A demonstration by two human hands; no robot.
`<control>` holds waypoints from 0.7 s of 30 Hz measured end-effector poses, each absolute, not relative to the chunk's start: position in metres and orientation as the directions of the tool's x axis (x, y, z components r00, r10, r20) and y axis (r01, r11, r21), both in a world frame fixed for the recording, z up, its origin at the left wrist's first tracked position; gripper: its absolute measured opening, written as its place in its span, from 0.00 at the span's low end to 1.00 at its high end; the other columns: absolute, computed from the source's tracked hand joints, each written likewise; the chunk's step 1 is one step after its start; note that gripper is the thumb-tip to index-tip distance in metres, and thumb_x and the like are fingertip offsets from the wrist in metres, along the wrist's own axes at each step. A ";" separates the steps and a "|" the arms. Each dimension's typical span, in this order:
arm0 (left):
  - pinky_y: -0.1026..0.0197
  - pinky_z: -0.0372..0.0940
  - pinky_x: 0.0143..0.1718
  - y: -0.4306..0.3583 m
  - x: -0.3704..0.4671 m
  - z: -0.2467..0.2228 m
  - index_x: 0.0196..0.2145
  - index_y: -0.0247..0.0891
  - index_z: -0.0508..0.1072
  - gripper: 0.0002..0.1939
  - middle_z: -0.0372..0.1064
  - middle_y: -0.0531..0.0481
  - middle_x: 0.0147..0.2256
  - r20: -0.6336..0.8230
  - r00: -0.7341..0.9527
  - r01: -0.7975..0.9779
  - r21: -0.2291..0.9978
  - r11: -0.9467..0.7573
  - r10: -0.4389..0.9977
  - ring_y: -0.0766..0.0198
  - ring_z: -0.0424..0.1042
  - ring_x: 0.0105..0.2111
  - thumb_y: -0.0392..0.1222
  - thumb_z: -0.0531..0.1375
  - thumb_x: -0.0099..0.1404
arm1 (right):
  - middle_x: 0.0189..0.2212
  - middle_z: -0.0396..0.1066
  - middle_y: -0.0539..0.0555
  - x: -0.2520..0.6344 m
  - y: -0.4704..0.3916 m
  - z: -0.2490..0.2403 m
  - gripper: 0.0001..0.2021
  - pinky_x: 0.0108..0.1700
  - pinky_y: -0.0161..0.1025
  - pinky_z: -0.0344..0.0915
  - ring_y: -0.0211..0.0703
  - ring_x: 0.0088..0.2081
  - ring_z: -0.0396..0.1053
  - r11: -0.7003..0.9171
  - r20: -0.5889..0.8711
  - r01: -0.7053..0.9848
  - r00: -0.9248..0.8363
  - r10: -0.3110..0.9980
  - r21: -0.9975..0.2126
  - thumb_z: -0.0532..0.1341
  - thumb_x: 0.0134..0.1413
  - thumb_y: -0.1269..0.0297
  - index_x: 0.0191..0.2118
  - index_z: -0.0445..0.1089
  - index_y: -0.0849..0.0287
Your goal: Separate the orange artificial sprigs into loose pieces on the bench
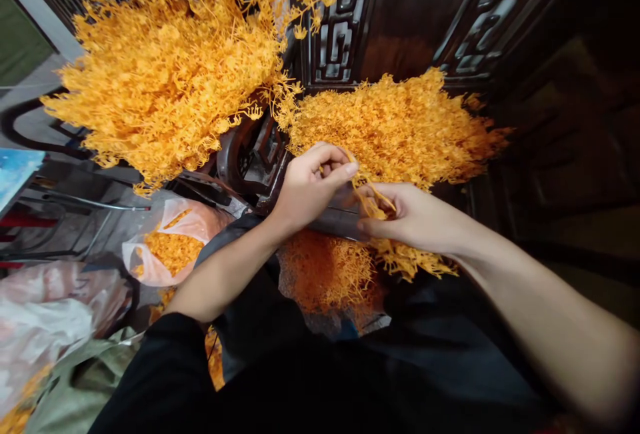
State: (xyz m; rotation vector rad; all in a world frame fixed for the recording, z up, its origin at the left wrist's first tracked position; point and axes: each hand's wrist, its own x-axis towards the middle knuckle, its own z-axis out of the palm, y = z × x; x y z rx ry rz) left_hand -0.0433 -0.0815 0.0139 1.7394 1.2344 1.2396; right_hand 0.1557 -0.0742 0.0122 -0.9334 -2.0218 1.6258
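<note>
- Against the dark carved wooden furniture (345, 27) at the back: a very large heap of orange plastic sprigs (170, 67), bushy, spilling left and upward, the biggest thing in sight.
- Just right of it, a second heap of the same sprigs (400, 121), lower and flatter, lying directly behind the person's hands.
- Below the hands, a smaller mass of orange sprigs (325, 271) sits in the person's lap, on dark clothing; part of it hangs under the right wrist.
- Lower left, crumpled pale plastic bags (45, 321) on the floor.
- Next to those, nearer the left forearm, a clear plastic bag (170, 247) with orange pieces inside, mouth open.
- Left hand (305, 187): raised over the lap, fingers curled in, thumb and fingertips pressed together on the upper end of a thin orange strand.
- Right hand (410, 217): palm turned up, fingers loosely closed around a small orange sprig piece (373, 204); thumb lies across it.
- That sprig piece is held between the two hands, which are almost touching, above the lap and in front of the second heap.
- Fine detail of the piece is blurred; its exact shape cannot be told.
</note>
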 end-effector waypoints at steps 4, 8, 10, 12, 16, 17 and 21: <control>0.62 0.63 0.34 -0.073 -0.044 0.000 0.32 0.38 0.72 0.14 0.70 0.52 0.31 0.236 -0.005 0.236 0.945 -0.228 0.972 0.67 0.66 0.32 0.52 0.66 0.65 | 0.35 0.78 0.51 0.159 -0.073 0.006 0.07 0.39 0.42 0.71 0.46 0.36 0.75 0.146 -0.112 0.316 -0.673 0.731 -0.938 0.65 0.56 0.63 0.41 0.74 0.55; 0.63 0.62 0.32 -0.065 -0.041 -0.011 0.31 0.38 0.71 0.16 0.69 0.54 0.29 0.141 -0.016 0.138 0.981 -0.138 0.990 0.69 0.65 0.29 0.53 0.65 0.65 | 0.36 0.79 0.51 0.164 -0.068 0.002 0.07 0.42 0.44 0.72 0.49 0.38 0.77 0.167 -0.168 0.409 -0.666 0.727 -0.897 0.65 0.56 0.61 0.40 0.76 0.54; 0.63 0.61 0.30 -0.062 -0.039 -0.015 0.31 0.37 0.71 0.15 0.68 0.54 0.28 0.109 -0.013 0.100 0.989 -0.107 0.994 0.70 0.64 0.27 0.52 0.66 0.64 | 0.34 0.79 0.52 0.166 -0.066 -0.002 0.05 0.41 0.44 0.72 0.49 0.36 0.76 0.145 -0.211 0.447 -0.652 0.728 -0.883 0.64 0.57 0.61 0.37 0.76 0.55; 0.64 0.61 0.29 -0.065 -0.038 -0.016 0.33 0.37 0.72 0.14 0.68 0.55 0.27 0.075 -0.008 0.120 0.990 -0.074 0.997 0.71 0.63 0.25 0.51 0.65 0.66 | 0.33 0.79 0.53 0.169 -0.062 -0.007 0.06 0.39 0.44 0.72 0.49 0.35 0.76 0.089 -0.232 0.429 -0.638 0.734 -0.899 0.62 0.58 0.63 0.35 0.77 0.55; 0.62 0.63 0.28 -0.092 -0.036 -0.009 0.36 0.36 0.76 0.13 0.70 0.54 0.24 0.056 0.122 0.461 0.881 -0.106 0.991 0.68 0.66 0.23 0.50 0.62 0.69 | 0.34 0.80 0.53 0.180 -0.050 -0.020 0.06 0.41 0.44 0.74 0.49 0.37 0.77 0.003 -0.210 0.346 -0.578 0.788 -0.938 0.62 0.56 0.64 0.31 0.76 0.55; 0.61 0.64 0.30 -0.102 -0.035 -0.006 0.36 0.35 0.77 0.14 0.72 0.52 0.25 0.098 0.193 0.572 0.797 -0.193 0.976 0.67 0.68 0.24 0.50 0.61 0.70 | 0.33 0.80 0.54 0.182 -0.047 -0.022 0.06 0.41 0.44 0.74 0.49 0.38 0.77 0.000 -0.209 0.353 -0.554 0.806 -0.936 0.62 0.56 0.63 0.30 0.75 0.55; 0.52 0.70 0.51 -0.122 -0.030 0.001 0.56 0.37 0.74 0.17 0.77 0.40 0.52 0.436 0.568 0.606 0.352 -0.713 0.698 0.57 0.75 0.53 0.38 0.51 0.77 | 0.28 0.77 0.53 0.181 -0.051 -0.029 0.07 0.36 0.44 0.75 0.49 0.34 0.76 0.110 -0.095 0.357 -0.509 0.855 -0.927 0.65 0.55 0.59 0.29 0.74 0.54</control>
